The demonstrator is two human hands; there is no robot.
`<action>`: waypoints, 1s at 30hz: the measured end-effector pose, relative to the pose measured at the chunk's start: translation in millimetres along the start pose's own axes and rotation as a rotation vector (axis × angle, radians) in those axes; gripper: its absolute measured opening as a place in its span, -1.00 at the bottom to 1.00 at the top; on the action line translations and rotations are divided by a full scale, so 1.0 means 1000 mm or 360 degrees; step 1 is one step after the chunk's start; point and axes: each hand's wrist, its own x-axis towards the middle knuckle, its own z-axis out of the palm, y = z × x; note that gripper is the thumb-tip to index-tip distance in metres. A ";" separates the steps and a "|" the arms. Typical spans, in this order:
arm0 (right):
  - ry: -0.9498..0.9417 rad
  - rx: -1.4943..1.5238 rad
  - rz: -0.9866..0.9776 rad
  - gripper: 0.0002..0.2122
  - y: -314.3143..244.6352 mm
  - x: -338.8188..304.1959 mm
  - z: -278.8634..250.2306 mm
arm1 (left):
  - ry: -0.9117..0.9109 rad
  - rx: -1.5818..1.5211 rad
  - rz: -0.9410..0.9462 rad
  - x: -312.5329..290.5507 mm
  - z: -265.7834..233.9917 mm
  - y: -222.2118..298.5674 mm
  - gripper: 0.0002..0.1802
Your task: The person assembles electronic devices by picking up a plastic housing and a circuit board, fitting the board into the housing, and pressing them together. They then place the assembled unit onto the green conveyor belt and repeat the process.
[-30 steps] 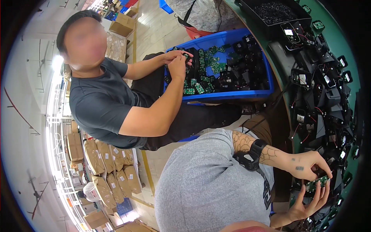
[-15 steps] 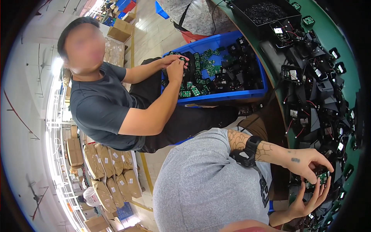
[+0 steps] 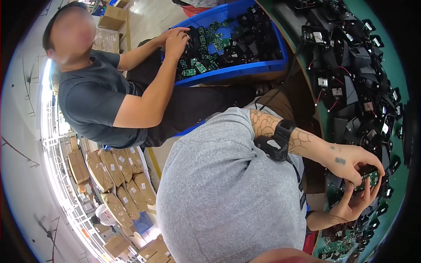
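My left hand (image 3: 351, 161), on the arm with a black wristband, curls its thumb and fingers over a small green circuit board (image 3: 372, 178). From below, my right hand (image 3: 354, 206) supports the same board, its fingers up against it. A dark part seems to sit beneath the board, mostly covered by my fingers. Around my hands lie many black plastic housings (image 3: 348, 94) with thin red wires and small metal parts. Loose green circuit boards (image 3: 340, 244) lie near my right forearm.
The green table (image 3: 397, 79) runs along the right. Left of it stands a blue bin (image 3: 232, 71) of green boards and black parts. A co-worker (image 3: 98, 94) sits beside the bin, hands together above its edge. Brown packages (image 3: 118, 168) are stacked behind.
My view has shifted, so the co-worker, bin and table parts sit farther up and left. Both my hands stay on the circuit board. Loose boards near my right forearm have come into view.
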 end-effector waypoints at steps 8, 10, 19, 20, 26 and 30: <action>0.0173 -0.0021 0.0221 -0.68 -0.018 0.010 0.001 | 0.0033 0.0377 -0.0081 -0.004 0.014 0.028 -0.32; 0.0162 0.0344 0.0227 -0.62 -0.013 0.019 0.002 | 0.0069 0.0162 -0.0410 -0.005 0.019 0.045 -0.28; 0.0567 0.1142 0.0584 -0.62 -0.022 -0.008 -0.010 | -0.0060 0.0047 -0.0757 0.009 0.036 0.041 -0.23; 0.0613 0.1160 0.0602 -0.63 -0.021 -0.008 -0.007 | -0.0051 0.0082 -0.0734 0.009 0.036 0.040 -0.23; 0.0696 0.1178 0.0745 -0.61 -0.025 -0.002 -0.003 | -0.0148 0.0225 -0.0602 0.007 0.035 0.037 -0.23; 0.0608 0.1056 0.0764 -0.61 -0.021 -0.005 -0.007 | -0.0183 0.0153 -0.0618 0.007 0.037 0.036 -0.23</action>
